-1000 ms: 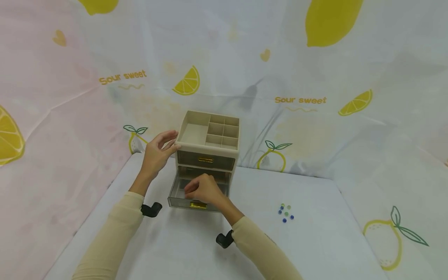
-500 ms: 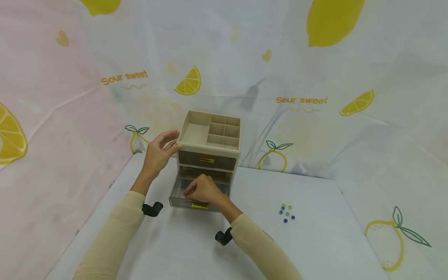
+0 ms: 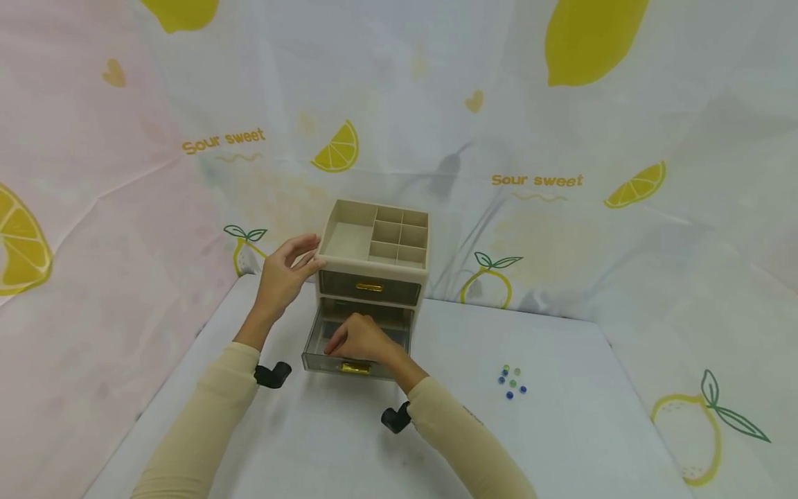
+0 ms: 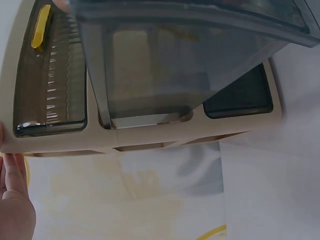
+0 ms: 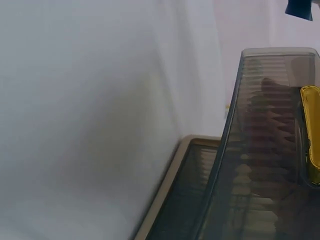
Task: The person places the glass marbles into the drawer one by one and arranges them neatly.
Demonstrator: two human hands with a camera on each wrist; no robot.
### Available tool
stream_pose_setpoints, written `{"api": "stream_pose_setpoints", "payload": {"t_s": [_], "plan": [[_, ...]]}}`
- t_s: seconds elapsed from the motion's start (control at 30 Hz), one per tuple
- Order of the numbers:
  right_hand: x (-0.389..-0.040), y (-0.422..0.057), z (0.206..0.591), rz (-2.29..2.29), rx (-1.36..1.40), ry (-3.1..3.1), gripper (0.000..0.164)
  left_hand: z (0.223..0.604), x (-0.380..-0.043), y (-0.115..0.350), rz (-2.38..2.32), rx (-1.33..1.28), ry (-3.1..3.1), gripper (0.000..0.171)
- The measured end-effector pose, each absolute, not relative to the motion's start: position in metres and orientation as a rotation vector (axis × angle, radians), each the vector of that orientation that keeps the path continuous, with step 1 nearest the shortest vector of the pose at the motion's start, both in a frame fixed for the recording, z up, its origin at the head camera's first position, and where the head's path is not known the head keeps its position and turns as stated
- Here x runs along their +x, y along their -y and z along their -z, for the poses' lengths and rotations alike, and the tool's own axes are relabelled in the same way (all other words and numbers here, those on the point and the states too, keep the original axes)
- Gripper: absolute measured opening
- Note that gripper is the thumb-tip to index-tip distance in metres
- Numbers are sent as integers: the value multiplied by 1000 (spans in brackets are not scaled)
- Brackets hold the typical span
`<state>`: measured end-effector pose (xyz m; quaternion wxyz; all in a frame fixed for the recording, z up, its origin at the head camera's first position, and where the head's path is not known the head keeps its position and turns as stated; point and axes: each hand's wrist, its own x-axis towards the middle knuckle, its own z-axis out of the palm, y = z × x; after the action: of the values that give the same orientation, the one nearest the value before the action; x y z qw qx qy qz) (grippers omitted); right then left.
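A beige desktop drawer organizer (image 3: 370, 265) stands at the back of the table, with a divided tray on top. Its smoky clear lower drawer (image 3: 314, 361), with a gold handle (image 3: 355, 368), is pulled out. My left hand (image 3: 278, 277) rests against the organizer's upper left corner, thumb near the front edge and fingers along the side. My right hand (image 3: 364, 338) reaches over the drawer front with bent fingers pointing down inside. In the right wrist view its fingers show only dimly through the drawer front (image 5: 240, 175); I cannot tell whether they hold anything.
Several small blue and green glass beads (image 3: 510, 395) lie on the white table (image 3: 561, 443) to the right. Above the pulled-out drawer, the upper drawer (image 3: 339, 285) is closed. A lemon-print cloth (image 3: 411, 104) hangs behind. A black camera mount (image 3: 272, 375) sits at the left wrist.
My right hand stays inside the drawer, its fingertips shifting slightly left. The left hand keeps its place on the organizer, and the beads have not moved.
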<state>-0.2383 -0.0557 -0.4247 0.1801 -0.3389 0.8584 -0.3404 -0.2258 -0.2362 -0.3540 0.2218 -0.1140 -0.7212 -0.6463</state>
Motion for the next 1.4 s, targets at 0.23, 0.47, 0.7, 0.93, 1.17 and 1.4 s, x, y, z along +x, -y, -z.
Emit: {"api": "stream_pose_setpoints", "payload": {"t_s": [0.23, 0.47, 0.7, 0.93, 1.17, 1.4], "plan": [[-238, 56, 422, 929, -959, -2426, 7, 355, -227, 236, 1773, -319, 1999, 50], [-239, 56, 423, 939, -952, -2432, 6, 356, -228, 237, 1742, -318, 2006, 50], [-239, 55, 421, 929, -949, -2450, 5, 355, -227, 237, 1735, -322, 2013, 49], [-239, 47, 416, 940, -920, -2464, 4, 354, -226, 236, 1727, -326, 2023, 49], [-243, 28, 404, 1061, -952, -2438, 16, 355, -226, 236, 1720, -327, 2029, 49], [-248, -5, 383, 1115, -990, -2505, 17, 354, -227, 237, 1718, -323, 2029, 49]]}}
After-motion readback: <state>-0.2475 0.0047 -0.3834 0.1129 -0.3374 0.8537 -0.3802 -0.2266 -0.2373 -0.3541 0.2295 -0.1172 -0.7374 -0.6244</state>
